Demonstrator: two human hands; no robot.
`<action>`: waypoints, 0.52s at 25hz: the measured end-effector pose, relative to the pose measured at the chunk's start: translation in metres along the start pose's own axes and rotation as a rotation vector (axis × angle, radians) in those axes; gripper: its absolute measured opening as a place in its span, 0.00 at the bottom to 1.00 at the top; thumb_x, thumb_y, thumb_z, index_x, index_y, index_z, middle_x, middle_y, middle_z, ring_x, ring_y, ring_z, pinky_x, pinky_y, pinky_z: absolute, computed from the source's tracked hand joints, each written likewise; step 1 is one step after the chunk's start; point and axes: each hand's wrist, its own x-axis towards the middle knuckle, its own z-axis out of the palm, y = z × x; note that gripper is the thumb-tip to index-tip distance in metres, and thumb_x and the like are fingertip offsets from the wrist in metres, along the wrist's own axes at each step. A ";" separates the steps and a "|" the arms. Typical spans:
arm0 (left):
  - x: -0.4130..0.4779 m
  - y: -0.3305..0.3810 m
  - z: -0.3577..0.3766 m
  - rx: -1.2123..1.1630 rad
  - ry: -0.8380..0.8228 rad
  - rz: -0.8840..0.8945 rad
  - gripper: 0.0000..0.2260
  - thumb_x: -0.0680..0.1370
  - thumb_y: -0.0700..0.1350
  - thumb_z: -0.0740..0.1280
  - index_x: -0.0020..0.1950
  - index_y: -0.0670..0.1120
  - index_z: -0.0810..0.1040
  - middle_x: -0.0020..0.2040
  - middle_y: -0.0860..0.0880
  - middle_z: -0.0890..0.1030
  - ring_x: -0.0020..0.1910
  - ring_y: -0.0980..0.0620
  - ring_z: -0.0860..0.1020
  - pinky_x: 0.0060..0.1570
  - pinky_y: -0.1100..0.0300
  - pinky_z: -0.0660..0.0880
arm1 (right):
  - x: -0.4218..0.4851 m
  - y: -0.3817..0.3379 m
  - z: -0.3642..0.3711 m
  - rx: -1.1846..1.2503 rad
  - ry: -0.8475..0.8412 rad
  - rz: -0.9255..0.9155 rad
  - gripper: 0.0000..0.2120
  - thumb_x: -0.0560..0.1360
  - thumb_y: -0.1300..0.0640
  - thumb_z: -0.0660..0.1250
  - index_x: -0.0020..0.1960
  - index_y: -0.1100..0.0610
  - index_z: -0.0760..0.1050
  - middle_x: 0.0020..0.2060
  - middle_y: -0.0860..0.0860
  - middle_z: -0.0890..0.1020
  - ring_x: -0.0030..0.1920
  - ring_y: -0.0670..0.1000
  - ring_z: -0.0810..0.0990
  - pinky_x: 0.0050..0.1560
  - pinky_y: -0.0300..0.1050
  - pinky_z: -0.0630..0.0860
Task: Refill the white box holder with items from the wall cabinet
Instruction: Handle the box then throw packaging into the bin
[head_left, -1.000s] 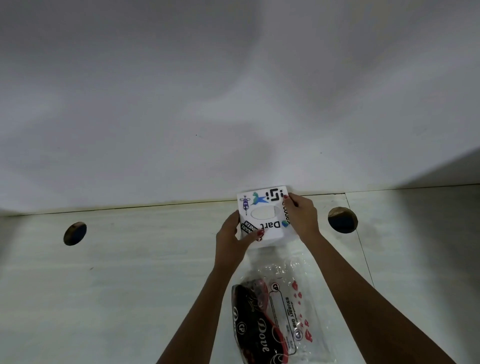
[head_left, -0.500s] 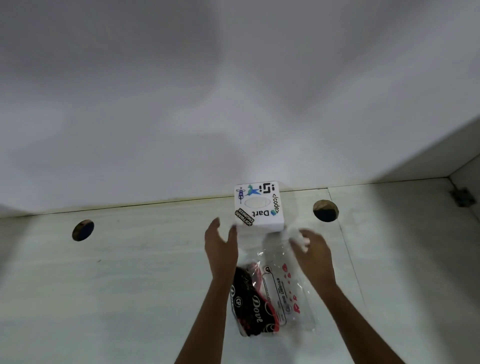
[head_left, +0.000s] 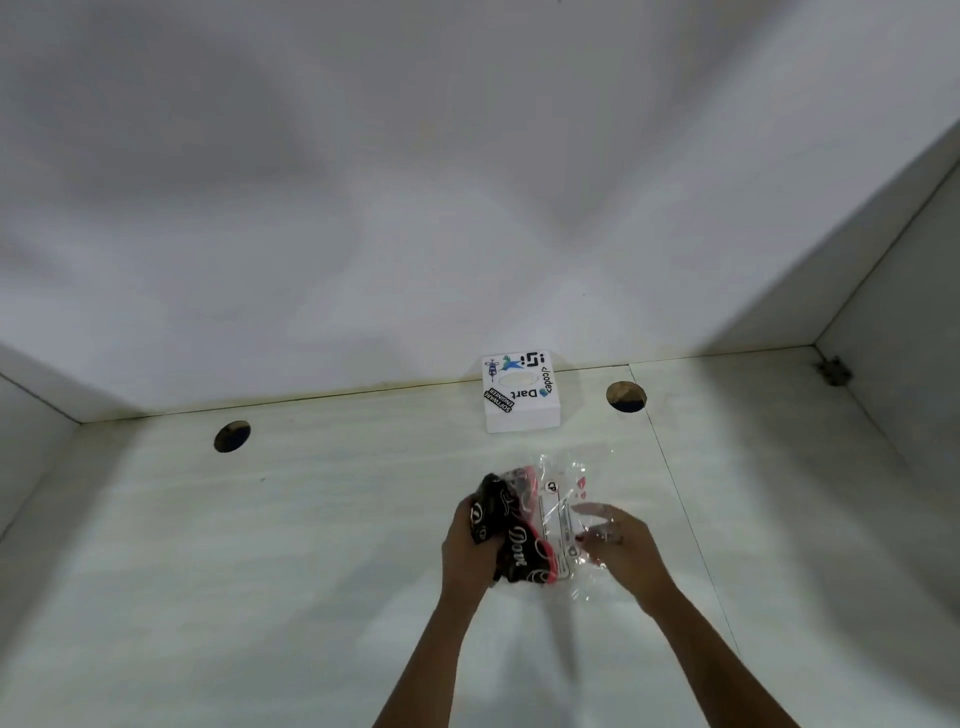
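The white box holder, covered in stickers with an oval slot on top, stands on the pale surface against the back wall. In front of it lies a clear plastic packet with black and red printing. My left hand grips the packet's black left end. My right hand holds the clear right side, with its fingers curled on the plastic. Both hands are well short of the box.
Two round holes pierce the pale surface near the back wall. A seam runs down the surface right of the packet. A side wall with a metal hinge closes the right side.
Both hands let go of the white box, left it by the wall, drew back and took hold of the plastic packet. The view has widened and pulled away.
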 end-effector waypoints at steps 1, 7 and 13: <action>-0.008 0.004 -0.004 -0.100 -0.021 0.049 0.18 0.71 0.32 0.64 0.58 0.47 0.75 0.47 0.48 0.81 0.44 0.49 0.79 0.38 0.64 0.75 | -0.011 -0.006 -0.001 0.102 -0.046 -0.030 0.20 0.69 0.74 0.66 0.52 0.52 0.78 0.29 0.52 0.79 0.32 0.53 0.77 0.34 0.42 0.76; -0.048 0.019 -0.013 -0.397 -0.064 0.176 0.28 0.68 0.21 0.52 0.28 0.49 0.80 0.39 0.47 0.79 0.28 0.55 0.76 0.24 0.65 0.67 | -0.065 -0.022 0.011 0.653 -0.050 -0.186 0.20 0.54 0.64 0.77 0.45 0.55 0.81 0.40 0.50 0.85 0.35 0.48 0.84 0.36 0.37 0.80; -0.123 0.023 -0.015 -0.275 -0.285 0.143 0.15 0.66 0.29 0.55 0.32 0.41 0.79 0.33 0.48 0.78 0.31 0.51 0.78 0.27 0.64 0.75 | -0.122 -0.018 0.023 0.453 0.157 -0.298 0.06 0.71 0.72 0.61 0.43 0.71 0.77 0.38 0.58 0.83 0.41 0.53 0.80 0.35 0.33 0.76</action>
